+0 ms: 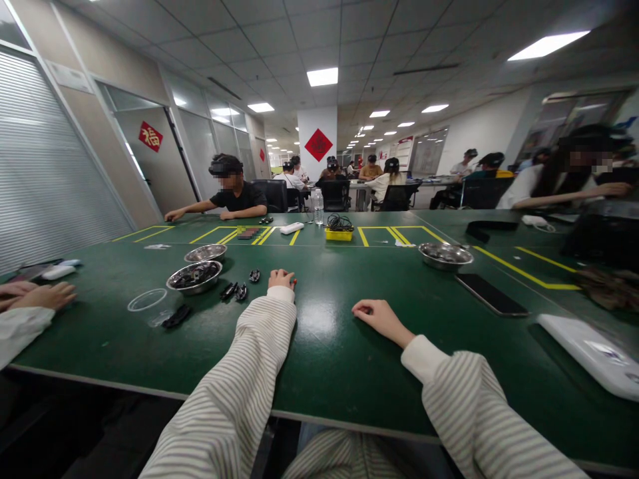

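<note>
My left hand (281,278) rests on the green table (329,372) with its fingers curled down. A small red bit shows at its right edge, too small to name. My right hand (382,318) lies further right, fingers bent inward and closed; what they hold, if anything, is hidden. Left of my left hand are several small black parts, one black part (254,275) standing apart from a pair (234,291). Beyond them sits a metal bowl (194,287) filled with dark pieces, with a second metal bowl (206,253) behind it.
A clear plastic cup (157,307) lies at left by a black piece (177,316). To the right are a metal bowl (445,266), a phone (492,295) and a white device (592,352). A yellow basket (339,235) holds cables. Another person's hands (44,296) rest at far left.
</note>
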The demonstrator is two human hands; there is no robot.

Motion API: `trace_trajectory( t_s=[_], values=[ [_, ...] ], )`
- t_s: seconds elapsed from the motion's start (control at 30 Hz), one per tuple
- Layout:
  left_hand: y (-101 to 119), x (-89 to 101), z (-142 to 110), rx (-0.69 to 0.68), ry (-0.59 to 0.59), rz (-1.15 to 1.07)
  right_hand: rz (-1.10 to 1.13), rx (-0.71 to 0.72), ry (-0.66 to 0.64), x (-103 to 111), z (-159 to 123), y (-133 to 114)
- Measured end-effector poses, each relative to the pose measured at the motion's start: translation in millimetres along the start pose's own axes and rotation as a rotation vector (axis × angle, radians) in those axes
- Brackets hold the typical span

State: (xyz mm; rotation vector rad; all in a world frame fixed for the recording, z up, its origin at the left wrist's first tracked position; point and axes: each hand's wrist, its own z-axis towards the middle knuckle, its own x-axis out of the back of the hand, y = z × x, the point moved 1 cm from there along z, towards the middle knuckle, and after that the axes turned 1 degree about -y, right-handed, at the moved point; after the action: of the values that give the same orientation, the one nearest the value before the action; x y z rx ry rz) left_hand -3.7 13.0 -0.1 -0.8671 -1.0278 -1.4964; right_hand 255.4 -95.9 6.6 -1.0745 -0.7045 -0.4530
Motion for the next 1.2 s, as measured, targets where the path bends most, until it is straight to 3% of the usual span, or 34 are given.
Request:
trace_trajectory(
  t_s=[0.27, 0.53, 0.67, 0.87, 0.93, 1.03, 1.13, 1.2],
  values=[
    [15.4, 0.3, -4.7, -0.186, -0.007, -0.099, 0.011, 0.0, -0.003, 0.6, 0.5, -0.8],
    [89.8, -10.3, -49.0, -0.607, -0.109, -0.432, 0.011, 0.004, -0.002, -0.8, 1.1, -1.7],
    [106.9, -8.0, -65.2, -0.693, -0.149, -0.467, 0.01, 0.0, -0.046, -1.8, 2.4, 1.2],
    [88.5, 0.8, -49.0, -0.564, -0.184, -0.353, -0.03, 0.033, -0.066, -2.4, 1.2, 3.2],
    [70.9, 5.8, -37.7, -0.437, -0.108, -0.276, -0.054, 0.054, -0.074, -2.9, 0.2, 1.8],
    [38.6, 10.7, -22.3, -0.144, 0.015, -0.143, -0.087, 0.073, -0.063, -3.9, -0.7, 0.4],
    [11.9, 8.5, -12.0, 0.105, -0.017, -0.093, -0.102, 0.074, -0.056, -4.9, -0.9, 1.5],
    [2.9, 5.0, -7.3, 0.143, -0.063, -0.108, -0.102, 0.077, -0.056, -5.1, -0.8, 2.5]
  ],
)
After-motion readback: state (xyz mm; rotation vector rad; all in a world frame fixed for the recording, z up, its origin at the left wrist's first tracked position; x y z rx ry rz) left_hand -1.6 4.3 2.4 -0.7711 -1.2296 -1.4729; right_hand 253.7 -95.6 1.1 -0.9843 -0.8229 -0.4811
